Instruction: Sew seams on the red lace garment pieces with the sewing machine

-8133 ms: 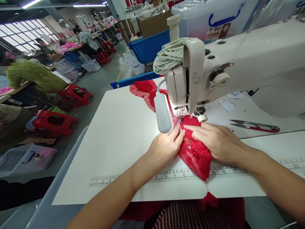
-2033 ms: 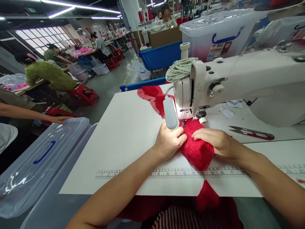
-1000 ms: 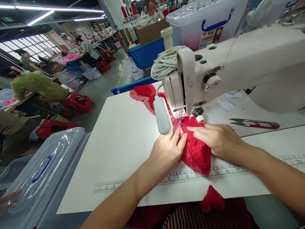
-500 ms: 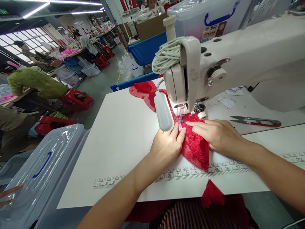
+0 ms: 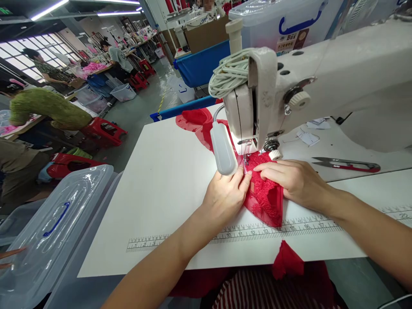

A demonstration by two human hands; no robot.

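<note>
A piece of red lace fabric (image 5: 265,199) lies under the needle and presser foot (image 5: 246,159) of a white sewing machine (image 5: 242,113), its pointed end towards me. My left hand (image 5: 227,189) holds the sheer left edge, thumb and fingertips close together just in front of the foot. From the right, my right hand (image 5: 291,178) grips the lace, fingertips on top near the needle and the other fingers partly hidden. A small tan patch shows on the lace between my hands. More red fabric (image 5: 195,120) trails out behind the machine head.
A grey lamp (image 5: 223,148) on a bent neck hangs just above my left fingers. Thread snips (image 5: 347,164) and paper labels (image 5: 308,137) lie at the right. A ruler scale (image 5: 151,243) runs along the table's front. A lidded clear box (image 5: 61,227) stands left, with another person's fingers on it.
The lace has shifted slightly under the foot, and the tan patch now shows on it. Both hands stay nearly in place; the view has moved a little.
</note>
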